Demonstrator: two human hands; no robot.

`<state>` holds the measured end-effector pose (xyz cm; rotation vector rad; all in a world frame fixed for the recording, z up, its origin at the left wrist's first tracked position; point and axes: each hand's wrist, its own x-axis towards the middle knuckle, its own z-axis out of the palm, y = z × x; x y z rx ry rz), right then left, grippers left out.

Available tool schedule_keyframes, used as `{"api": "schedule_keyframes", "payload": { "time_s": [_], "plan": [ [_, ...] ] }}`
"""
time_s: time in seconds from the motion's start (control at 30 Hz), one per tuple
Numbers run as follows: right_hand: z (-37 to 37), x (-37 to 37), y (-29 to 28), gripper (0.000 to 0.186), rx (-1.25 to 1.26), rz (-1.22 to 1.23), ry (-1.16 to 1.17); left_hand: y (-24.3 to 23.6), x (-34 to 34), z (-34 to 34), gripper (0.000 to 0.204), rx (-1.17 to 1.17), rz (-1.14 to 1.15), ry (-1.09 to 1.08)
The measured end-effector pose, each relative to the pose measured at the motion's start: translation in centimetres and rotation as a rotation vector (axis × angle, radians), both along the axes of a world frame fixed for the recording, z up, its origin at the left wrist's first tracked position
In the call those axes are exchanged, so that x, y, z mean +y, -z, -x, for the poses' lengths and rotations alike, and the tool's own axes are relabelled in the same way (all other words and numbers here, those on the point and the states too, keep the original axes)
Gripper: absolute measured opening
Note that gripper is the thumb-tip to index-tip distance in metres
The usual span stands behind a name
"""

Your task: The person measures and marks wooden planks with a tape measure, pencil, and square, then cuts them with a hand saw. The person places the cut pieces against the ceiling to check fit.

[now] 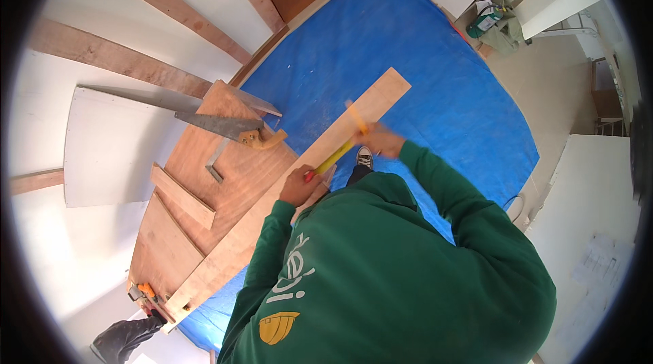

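Note:
My left hand [297,185] is closed at the near edge of a long wooden board [371,102], holding a tape measure. The tape's yellow blade [335,156] runs out along the board toward my right hand, and a bit of red shows by the left fingers. My right hand [382,140], smeared by motion, is closed around a thin orange stick [356,116] that looks like a pencil. Its tip points away from me over the board. Whether the right fingers also touch the tape blade I cannot tell.
A plywood worktop [224,140] carries a handsaw [224,125], a metal try square [216,162] and wooden offcuts [182,195]. Tools with orange parts [146,290] lie at its near-left end. A blue tarp [469,112] covers the floor. A green cylinder [484,21] stands far right.

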<state>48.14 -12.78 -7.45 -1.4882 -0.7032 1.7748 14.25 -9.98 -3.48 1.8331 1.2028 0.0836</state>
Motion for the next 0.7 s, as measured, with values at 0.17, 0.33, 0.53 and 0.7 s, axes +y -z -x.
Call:
{"api": "schedule_keyframes", "payload": {
  "time_s": [0.17, 0.33, 0.53, 0.7],
  "plan": [
    [-14.9, 5.5, 1.1, 0.018, -0.390, -0.043, 0.402, 3.4, -2.2, 11.7, 0.034, 0.206, -0.030, -0.226],
    [-18.7, 8.5, 7.3, 0.021, -0.722, -0.160, 0.472, 2.8, -2.7, 16.0, 0.032, 0.347, -0.114, -0.221],
    [-18.3, 9.4, 10.4, 0.022, -0.850, -0.085, 0.492, 4.5, -3.0, 15.0, 0.031, 0.353, -0.204, -0.243],
    [-18.8, 9.7, 8.4, 0.028, -0.901, -0.187, 0.239, 5.9, -4.3, 16.8, 0.032, 0.362, -0.176, -0.309]
  ]
}}
